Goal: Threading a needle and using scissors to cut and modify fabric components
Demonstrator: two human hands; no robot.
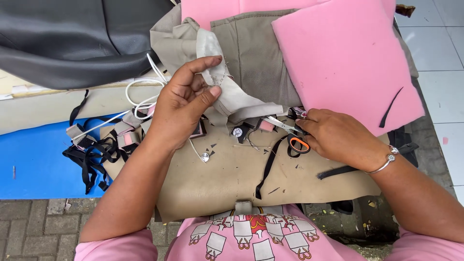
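Fabric strip (227,92) pinched between thumb and fingers of left hand (186,104), raised over tan leatherette sheet (217,179). Right hand (338,137) closed on scissors (290,135), just right of strip, resting on sheet.

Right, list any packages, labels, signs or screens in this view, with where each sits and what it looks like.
None in view: no package, label, sign or screen.
Nearest thing to one: the print on the pink shirt, bottom centre, a row of grey-white figures with red and orange between.
The left hand pinches a beige fabric piece; the right hand rests on orange-handled scissors.
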